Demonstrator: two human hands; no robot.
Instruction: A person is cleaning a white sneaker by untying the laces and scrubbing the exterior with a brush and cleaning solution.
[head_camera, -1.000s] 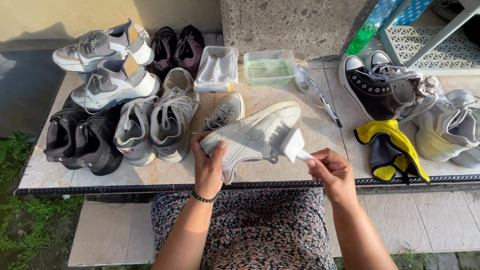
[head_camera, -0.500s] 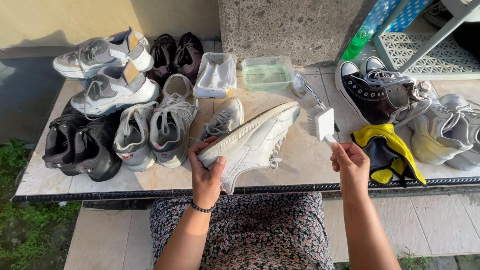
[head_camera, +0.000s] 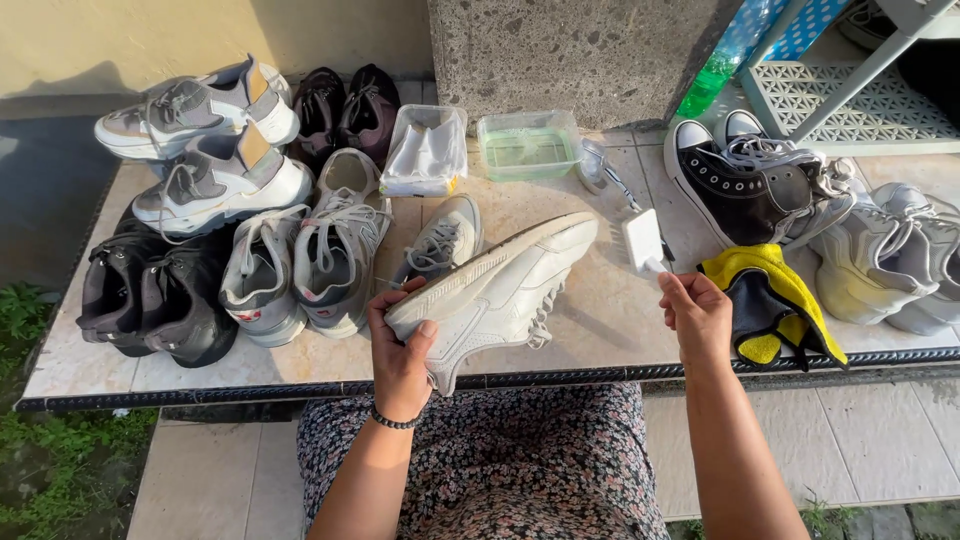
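Above the near edge of the tiled table (head_camera: 610, 320), around its middle, the left hand (head_camera: 400, 350) is closed around the heel end of a white sneaker (head_camera: 500, 290), thumb on top, holding it on its side with the pale sole turned up and the toe pointing toward the far right. The right hand (head_camera: 697, 315) is lifted just to the right of the shoe, its fingers pinched together on a small white brush (head_camera: 643, 242) held upright, apart from the sneaker. A yellow-and-black cloth (head_camera: 770, 305) lies crumpled near the front right edge, just beside that hand. Toward the far edge sit a clear plastic tub (head_camera: 528, 145) of greenish water and a clear plastic box (head_camera: 427, 150) of white items, with another brush (head_camera: 600, 170) next to the tub. Grey and white sneakers (head_camera: 300, 260) and black shoes (head_camera: 150, 295) crowd the left end, a pair of black high-tops (head_camera: 760, 185) and pale sneakers (head_camera: 890, 260) the right end. The person sits with a floral-patterned lap (head_camera: 490, 460) below the table edge.
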